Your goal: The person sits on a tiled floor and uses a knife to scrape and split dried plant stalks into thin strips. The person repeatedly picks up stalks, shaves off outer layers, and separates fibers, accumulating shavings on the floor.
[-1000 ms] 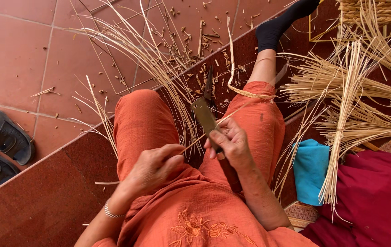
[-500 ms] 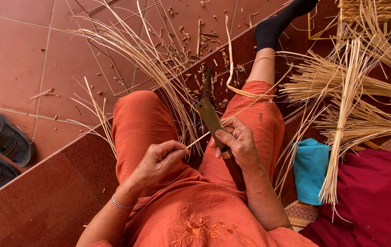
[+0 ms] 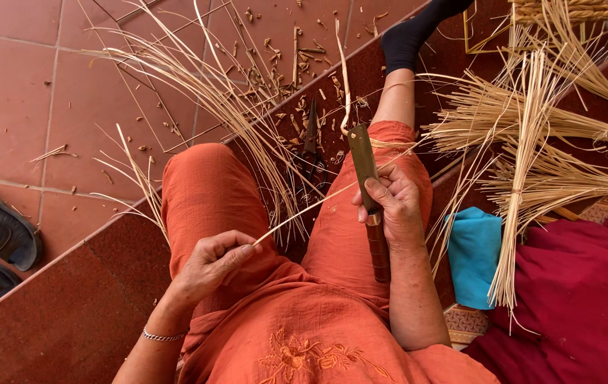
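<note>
Red tiled floor [image 3: 27,85], scraps far: left hand [image 3: 208,263] pinching straw strip [image 3: 304,210], now drawn nearer than before, right hand [image 3: 393,206] clenched on knife [image 3: 368,192] over lap, stroke underway.

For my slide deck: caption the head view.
Left hand pulls a thin strip across a knife gripped by the right hand.

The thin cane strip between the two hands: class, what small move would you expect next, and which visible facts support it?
Probably another short pull of the strip toward the body by the left hand, drawing it across the blade. The left fingers pinch its near end, the right hand holds the knife upright, thumb pressing the strip against the blade, and the far end runs on past the knife.
</note>
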`<state>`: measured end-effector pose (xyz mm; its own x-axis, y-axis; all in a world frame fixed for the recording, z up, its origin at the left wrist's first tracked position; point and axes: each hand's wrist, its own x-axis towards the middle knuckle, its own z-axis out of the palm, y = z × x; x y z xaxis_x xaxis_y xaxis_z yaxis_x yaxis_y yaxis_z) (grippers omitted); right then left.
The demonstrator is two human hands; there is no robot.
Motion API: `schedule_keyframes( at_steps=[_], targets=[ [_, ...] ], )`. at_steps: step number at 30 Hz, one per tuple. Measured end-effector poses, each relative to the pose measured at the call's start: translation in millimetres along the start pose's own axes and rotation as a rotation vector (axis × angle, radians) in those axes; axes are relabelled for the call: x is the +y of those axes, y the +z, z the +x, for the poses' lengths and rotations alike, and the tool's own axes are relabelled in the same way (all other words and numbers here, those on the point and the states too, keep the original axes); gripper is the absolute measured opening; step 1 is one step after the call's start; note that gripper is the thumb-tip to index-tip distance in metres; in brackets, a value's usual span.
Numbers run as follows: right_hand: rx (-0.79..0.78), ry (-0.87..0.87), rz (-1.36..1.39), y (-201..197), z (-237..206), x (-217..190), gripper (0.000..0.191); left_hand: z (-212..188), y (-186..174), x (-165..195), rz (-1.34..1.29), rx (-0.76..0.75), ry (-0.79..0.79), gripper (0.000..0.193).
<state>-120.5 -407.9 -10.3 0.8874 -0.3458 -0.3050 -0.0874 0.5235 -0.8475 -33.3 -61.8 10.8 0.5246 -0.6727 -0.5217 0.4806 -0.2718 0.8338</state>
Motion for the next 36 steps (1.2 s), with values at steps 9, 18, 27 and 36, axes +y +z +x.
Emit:
schedule_keyframes(
  at_steps=[9,18,27,36],
  targets=[
    [0.078,-0.014,0.045,-24,3,0,0.015,-14,-25,-6,0.092,0.083,-0.045,0.023],
    [0.097,-0.074,0.063,-47,15,-11,0.016,-23,-53,-28,0.132,0.125,-0.092,0.024],
    [0.116,-0.071,0.278,-90,34,-11,0.013,-37,-65,-7,0.082,0.297,-0.12,0.022],
    [0.17,0.06,0.109,-98,49,12,0.011,-35,-73,10,0.303,1.018,0.396,0.011]
  ],
)
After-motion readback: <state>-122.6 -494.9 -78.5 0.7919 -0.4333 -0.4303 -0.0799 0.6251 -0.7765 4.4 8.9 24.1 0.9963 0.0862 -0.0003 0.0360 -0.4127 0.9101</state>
